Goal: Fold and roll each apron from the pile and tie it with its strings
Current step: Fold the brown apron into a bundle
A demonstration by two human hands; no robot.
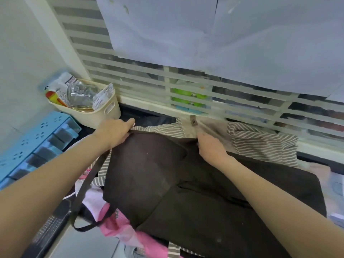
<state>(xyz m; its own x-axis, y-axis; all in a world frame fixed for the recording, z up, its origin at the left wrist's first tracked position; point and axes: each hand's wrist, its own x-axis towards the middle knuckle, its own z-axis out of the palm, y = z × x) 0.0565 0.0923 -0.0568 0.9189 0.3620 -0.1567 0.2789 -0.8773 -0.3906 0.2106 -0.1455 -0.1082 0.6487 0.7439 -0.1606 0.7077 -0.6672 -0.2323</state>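
The dark apron (186,183) lay spread atop the pile at the frame's centre. The left hand (115,132) pinched its far edge at eleven o'clock, and the right hand (211,147) gripped that edge at one o'clock. It looked soft, light and floppy, best held by the corners. One strap (83,187) trailed at eight o'clock. At least three aprons showed: dark, striped (260,144), pink (119,228).

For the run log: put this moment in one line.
stage: spreading | left hand: grips black apron far edge | right hand: grips same edge | strings: untied
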